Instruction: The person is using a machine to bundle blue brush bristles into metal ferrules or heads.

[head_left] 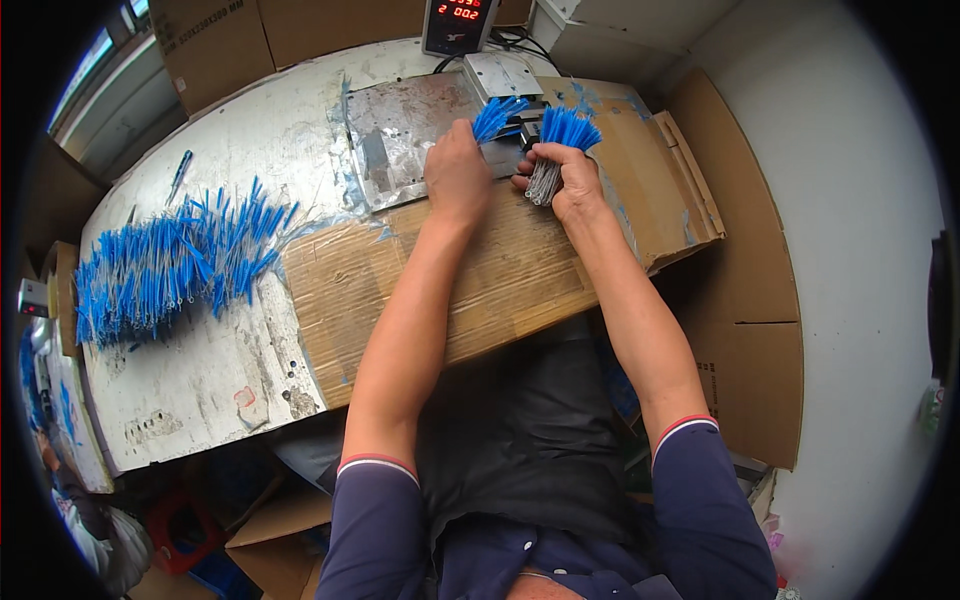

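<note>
A thick bundle of small wire brushes (570, 128), with blue bristle tips and grey twisted-wire stems ending in loops, is gripped in my right hand (572, 178). The fingers and thumb wrap round the stems, and the blue tips point away from me. Close by on the left, my left hand (457, 172) is closed at the lower end of a smaller bunch of blue brushes (497, 118); its fingertips are partly hidden. Both hands are beside a small metal device (503, 78) with a dark block at its front, partly covered by the bunches.
A large heap of blue brushes (165, 265) lies on the white worktable (200, 390) at left, with a pen (180, 175) behind it. Flattened cardboard (390, 290) covers the near edge. A metal plate (400, 130) and a red-digit display box (458, 28) are farther back. Cardboard (745, 300) stands right.
</note>
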`<move>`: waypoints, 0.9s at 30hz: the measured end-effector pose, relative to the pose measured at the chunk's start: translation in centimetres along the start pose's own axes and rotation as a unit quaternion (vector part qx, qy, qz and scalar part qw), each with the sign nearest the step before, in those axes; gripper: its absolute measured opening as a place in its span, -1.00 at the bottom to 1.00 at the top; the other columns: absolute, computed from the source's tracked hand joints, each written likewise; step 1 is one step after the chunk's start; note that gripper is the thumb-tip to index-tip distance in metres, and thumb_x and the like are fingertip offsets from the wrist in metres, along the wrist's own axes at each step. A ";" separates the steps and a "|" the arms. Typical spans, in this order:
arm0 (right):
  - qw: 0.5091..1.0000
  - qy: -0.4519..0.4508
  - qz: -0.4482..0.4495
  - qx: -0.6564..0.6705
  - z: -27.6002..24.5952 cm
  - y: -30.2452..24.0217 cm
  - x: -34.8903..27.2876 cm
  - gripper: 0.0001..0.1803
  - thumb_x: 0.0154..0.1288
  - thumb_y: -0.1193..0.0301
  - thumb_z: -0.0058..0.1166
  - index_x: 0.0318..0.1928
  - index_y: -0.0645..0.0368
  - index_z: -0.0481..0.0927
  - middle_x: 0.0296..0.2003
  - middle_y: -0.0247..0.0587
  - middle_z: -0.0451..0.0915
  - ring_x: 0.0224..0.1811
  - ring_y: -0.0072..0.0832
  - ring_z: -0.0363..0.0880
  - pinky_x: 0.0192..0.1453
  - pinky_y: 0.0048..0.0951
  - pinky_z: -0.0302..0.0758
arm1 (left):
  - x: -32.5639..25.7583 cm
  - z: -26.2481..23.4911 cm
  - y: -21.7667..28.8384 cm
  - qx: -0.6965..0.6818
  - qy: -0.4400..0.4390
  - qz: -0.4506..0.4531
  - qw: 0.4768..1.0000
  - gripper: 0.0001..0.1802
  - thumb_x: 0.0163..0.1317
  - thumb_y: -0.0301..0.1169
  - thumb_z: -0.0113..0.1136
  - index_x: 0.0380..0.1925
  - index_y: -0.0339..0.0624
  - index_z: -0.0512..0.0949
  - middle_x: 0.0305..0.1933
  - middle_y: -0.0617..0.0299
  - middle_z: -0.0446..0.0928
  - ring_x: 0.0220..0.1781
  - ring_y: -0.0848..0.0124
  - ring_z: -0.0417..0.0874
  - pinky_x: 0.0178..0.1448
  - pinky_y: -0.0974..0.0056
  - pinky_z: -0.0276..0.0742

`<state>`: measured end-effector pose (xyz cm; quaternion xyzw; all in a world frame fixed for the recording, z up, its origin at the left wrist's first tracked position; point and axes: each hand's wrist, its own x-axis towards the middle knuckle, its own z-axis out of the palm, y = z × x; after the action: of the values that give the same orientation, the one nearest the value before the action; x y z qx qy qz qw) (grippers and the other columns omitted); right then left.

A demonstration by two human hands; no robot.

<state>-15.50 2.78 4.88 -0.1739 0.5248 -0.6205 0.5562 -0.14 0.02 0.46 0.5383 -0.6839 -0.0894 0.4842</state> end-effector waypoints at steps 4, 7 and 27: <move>1.000 -0.028 -0.005 -0.003 -0.7 0.1 -0.1 -0.89 0.11 0.66 0.24 -0.33 0.41 0.59 -0.44 -0.02 0.64 -0.46 -0.25 0.70 -0.42 -0.16 0.76 | 0.1 -0.1 0.1 -0.011 0.006 0.012 1.000 -0.85 0.21 -0.55 0.06 -0.20 -0.25 0.48 -0.28 -0.03 0.63 -0.18 -0.03 0.65 -0.09 -0.06 0.50; 0.999 -0.033 -0.004 -0.038 -1.4 0.1 0.2 -0.87 0.15 0.64 0.26 -0.29 0.41 0.60 -0.42 -0.02 0.64 -0.43 -0.23 0.70 -0.31 -0.10 0.78 | 0.1 -0.1 0.2 -0.007 -0.007 0.003 1.000 -0.86 0.21 -0.55 0.05 -0.21 -0.25 0.48 -0.28 -0.04 0.62 -0.19 -0.04 0.65 -0.08 -0.06 0.50; 0.986 -0.035 -0.005 -0.163 0.1 -0.3 -1.1 -0.93 0.11 0.68 0.17 -0.48 0.41 0.56 -0.56 -0.03 0.58 -0.60 -0.30 0.63 -0.50 -0.22 0.70 | -0.2 0.0 0.0 0.028 0.025 0.001 0.999 -0.84 0.15 -0.61 0.08 -0.24 -0.24 0.46 -0.29 -0.03 0.58 -0.21 -0.04 0.64 -0.13 -0.02 0.55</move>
<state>-15.21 3.64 5.56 -0.2864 0.5979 -0.5233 0.5353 -0.12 0.14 0.34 0.5534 -0.6743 -0.0566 0.4856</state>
